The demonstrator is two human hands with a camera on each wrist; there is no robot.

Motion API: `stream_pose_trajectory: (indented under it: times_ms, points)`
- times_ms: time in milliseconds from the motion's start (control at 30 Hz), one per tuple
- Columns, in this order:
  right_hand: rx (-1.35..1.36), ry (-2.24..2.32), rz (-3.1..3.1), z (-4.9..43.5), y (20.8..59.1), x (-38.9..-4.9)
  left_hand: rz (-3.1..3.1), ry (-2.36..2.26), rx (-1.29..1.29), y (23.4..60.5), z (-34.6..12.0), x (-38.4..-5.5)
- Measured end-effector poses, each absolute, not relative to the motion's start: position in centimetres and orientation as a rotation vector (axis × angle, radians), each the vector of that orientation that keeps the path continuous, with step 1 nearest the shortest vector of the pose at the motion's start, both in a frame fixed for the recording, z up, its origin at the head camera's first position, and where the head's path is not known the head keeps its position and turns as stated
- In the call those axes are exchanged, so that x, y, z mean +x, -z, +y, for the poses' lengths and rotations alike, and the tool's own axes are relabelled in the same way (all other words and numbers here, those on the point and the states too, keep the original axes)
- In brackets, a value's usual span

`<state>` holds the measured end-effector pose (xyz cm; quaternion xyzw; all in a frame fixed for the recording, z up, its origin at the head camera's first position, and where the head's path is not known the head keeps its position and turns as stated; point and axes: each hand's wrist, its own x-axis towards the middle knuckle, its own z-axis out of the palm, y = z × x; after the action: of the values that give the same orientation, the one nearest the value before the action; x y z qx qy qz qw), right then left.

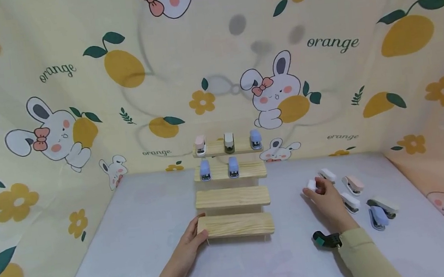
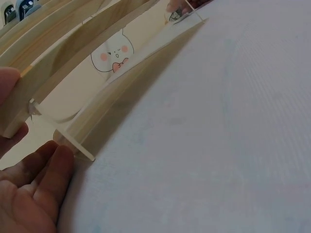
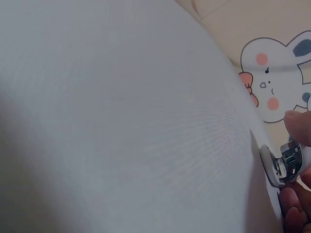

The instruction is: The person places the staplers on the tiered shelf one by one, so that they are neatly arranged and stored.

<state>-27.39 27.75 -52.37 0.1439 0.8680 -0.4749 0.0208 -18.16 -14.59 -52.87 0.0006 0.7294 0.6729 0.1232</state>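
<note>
A stepped wooden rack (image 1: 236,225) stands mid-table, and my left hand (image 1: 188,244) grips the left end of its lowest step. In the left wrist view, the thumb (image 2: 7,83) lies against that step, with other fingers close by the rack's leg (image 2: 63,130). My right hand (image 1: 328,202) pinches a small white stapler (image 1: 311,185), right of the rack; its metal mouth faces the camera in the right wrist view. The rack's top step carries a pink stapler (image 1: 200,145), a white stapler (image 1: 228,142) and a blue stapler (image 1: 256,139). Two blue staplers (image 1: 233,167) sit one step lower.
Loose staplers lie around the right hand: a white one (image 1: 327,175) behind, a pink one (image 1: 353,184), another white one (image 1: 350,202) and a blue one (image 1: 379,217) against a pale one (image 1: 389,206). A patterned cloth (image 1: 213,45) hangs behind the table (image 1: 145,217).
</note>
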Motion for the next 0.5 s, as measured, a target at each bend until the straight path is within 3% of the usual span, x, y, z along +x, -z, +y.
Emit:
stream_pose_trajectory:
  times_ms: [300,500]
  points:
    - [0.499,1.493,2.654,27.5,52.1,-26.9,2.117,-1.957,-0.001,53.1,-14.5,-17.9]
    - [0.273,1.424,2.755,26.7,50.2,-26.5,2.142,-1.955,-0.006,52.6,-14.7,-17.8]
